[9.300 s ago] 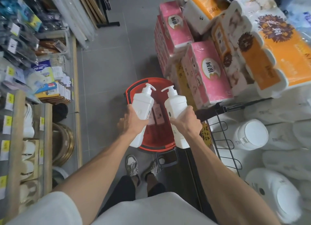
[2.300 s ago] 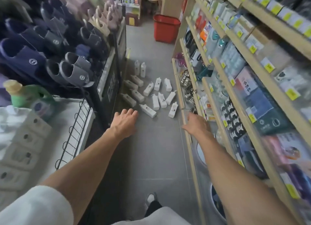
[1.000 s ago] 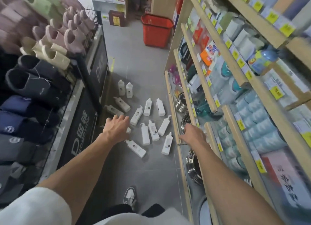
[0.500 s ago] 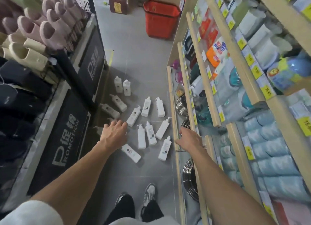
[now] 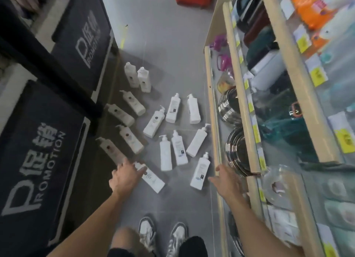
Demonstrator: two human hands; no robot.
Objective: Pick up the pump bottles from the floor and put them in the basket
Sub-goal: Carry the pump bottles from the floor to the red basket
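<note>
While the left hand (image 5: 124, 177) and right hand (image 5: 224, 180) are hovering slack-fingered, holding nothing, over a dozen pump bottles (image 5: 165, 153) are lying uncollected on the floor (image 5: 172, 35) — most of the job is waiting.

Ahead of the hands, the bottles (image 5: 166, 153) are seen to be of smooth white plastic with a slight gloss, laid on a floor (image 5: 169, 45) of smooth grey tile with a dull sheen. Just beyond the right hand (image 5: 226, 181), stacked bowls (image 5: 229, 105) of bright polished metal are shelved behind rails (image 5: 245, 110) of what looks like pale, matt wood. Outside the left hand (image 5: 124, 178), signs (image 5: 38, 141) are finished in matt black.
</note>
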